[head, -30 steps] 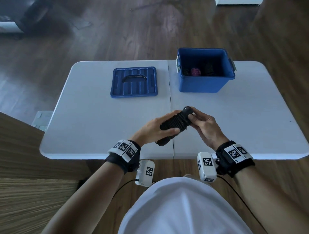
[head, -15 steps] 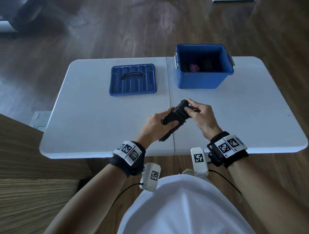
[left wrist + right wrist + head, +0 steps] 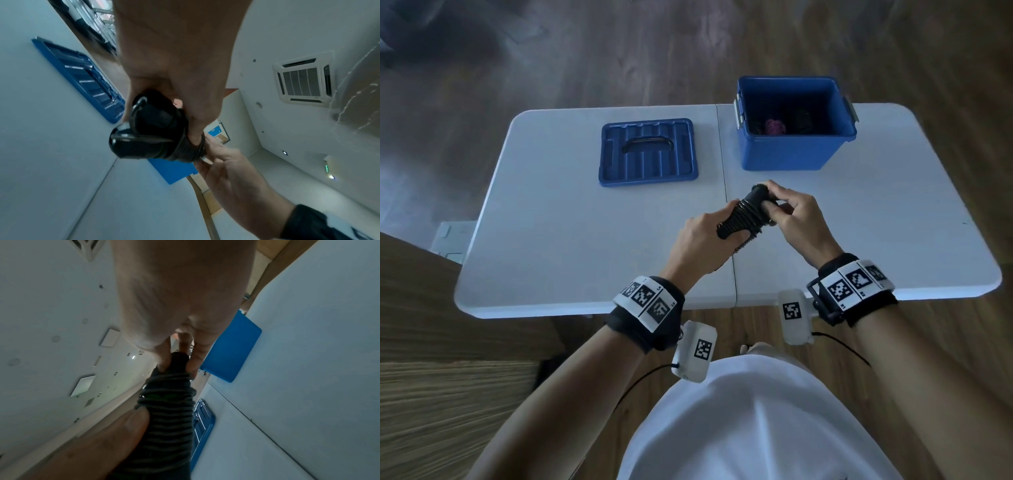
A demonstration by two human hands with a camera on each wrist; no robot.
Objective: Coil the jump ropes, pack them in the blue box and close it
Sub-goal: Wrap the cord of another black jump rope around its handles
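A black jump rope (image 3: 743, 214), its cord wound tightly round the two handles, is held above the white table (image 3: 558, 219) near its middle seam. My left hand (image 3: 698, 240) grips the bundle's lower part (image 3: 156, 129). My right hand (image 3: 791, 214) pinches the upper end of the bundle (image 3: 179, 361) with thumb and fingers. The open blue box (image 3: 796, 150) stands at the back right, with a pink coiled rope (image 3: 774, 127) and dark ropes inside. The blue lid (image 3: 648, 152) lies flat at the back, left of the box, handle up.
The table's near edge (image 3: 592, 310) runs just in front of my wrists. Wooden floor surrounds the table, and a wood-grain surface (image 3: 431, 359) sits at the lower left.
Both hands have lifted the wound bundle slightly forward toward the box. The right hand keeps its pinch on the top end while the left keeps its grip.
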